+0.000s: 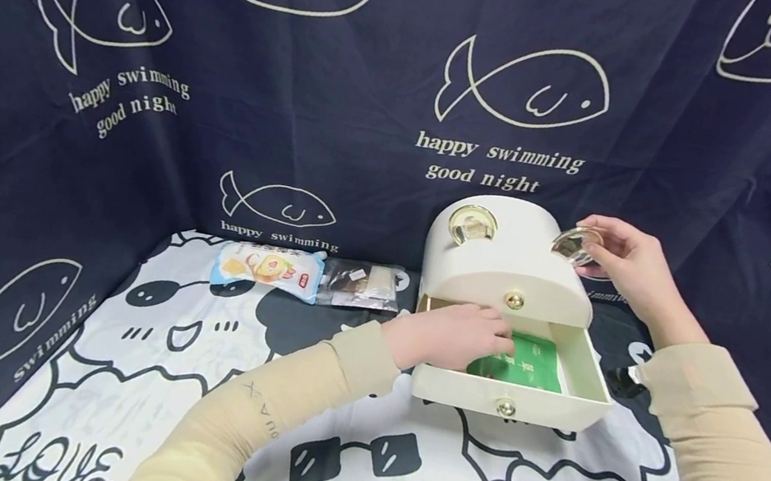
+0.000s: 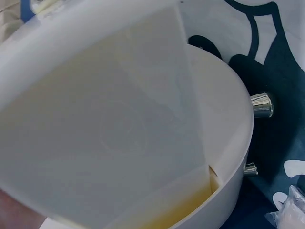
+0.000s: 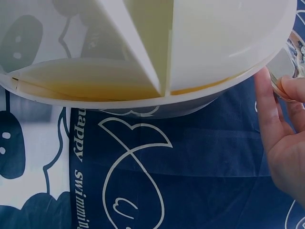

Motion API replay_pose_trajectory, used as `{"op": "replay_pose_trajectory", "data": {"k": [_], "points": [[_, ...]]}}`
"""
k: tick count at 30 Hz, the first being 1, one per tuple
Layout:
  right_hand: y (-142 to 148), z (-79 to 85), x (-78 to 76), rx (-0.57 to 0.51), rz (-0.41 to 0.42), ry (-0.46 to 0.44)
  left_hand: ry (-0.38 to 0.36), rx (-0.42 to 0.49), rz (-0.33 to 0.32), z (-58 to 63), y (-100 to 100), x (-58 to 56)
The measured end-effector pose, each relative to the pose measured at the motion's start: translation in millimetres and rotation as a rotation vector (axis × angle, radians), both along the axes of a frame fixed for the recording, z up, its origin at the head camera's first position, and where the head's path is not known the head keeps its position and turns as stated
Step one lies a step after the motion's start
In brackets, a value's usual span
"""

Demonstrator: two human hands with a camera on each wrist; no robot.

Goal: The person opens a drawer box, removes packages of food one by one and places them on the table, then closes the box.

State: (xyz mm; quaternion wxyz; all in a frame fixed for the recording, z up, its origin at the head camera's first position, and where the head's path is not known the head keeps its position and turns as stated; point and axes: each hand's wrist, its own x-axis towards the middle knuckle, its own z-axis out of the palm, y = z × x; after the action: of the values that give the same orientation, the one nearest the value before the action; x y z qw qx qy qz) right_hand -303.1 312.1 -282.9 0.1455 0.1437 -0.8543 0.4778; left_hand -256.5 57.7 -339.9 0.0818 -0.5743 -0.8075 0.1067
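A white storage box (image 1: 493,273) with a rounded top stands on the right of the table, its lower drawer (image 1: 584,366) pulled out. Inside that drawer lies a green packet (image 1: 532,362). My left hand (image 1: 453,335) reaches over the drawer's left side, its bent fingers at the packet; their grip on it is hidden. My right hand (image 1: 625,260) pinches the shiny gold disc (image 1: 574,244) on the box's upper right, thumb in front and fingers behind. The right wrist view also shows this hand (image 3: 283,138) at the disc (image 3: 288,62), beside the box.
A second gold disc (image 1: 473,225) sits on the box's upper left. The upper drawer with a gold knob (image 1: 514,300) is closed. Left of the box lie a blue-and-white snack pack (image 1: 269,269) and a clear packet (image 1: 360,284). A dark fish-print curtain (image 1: 376,106) hangs behind.
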Motion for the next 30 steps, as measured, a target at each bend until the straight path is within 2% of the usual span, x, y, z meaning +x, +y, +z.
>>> {"op": "replay_pose_trajectory", "data": {"k": [7,13,23,30], "points": [[-1.3,1.1,-0.3,0.001,0.003,0.0,0.155,-0.035,-0.042,-7.2,4.8,-0.3],[-1.1,0.7,0.2,-0.008,0.008,0.007,0.215,-0.053,-0.057,-11.8,8.0,-0.5],[0.8,0.1,0.4,0.009,-0.005,0.024,0.245,-0.129,-0.024,-11.3,13.5,5.3],[-1.1,-0.2,1.2,0.005,0.004,0.025,0.245,-0.137,-0.032,-14.7,15.3,4.6]]}}
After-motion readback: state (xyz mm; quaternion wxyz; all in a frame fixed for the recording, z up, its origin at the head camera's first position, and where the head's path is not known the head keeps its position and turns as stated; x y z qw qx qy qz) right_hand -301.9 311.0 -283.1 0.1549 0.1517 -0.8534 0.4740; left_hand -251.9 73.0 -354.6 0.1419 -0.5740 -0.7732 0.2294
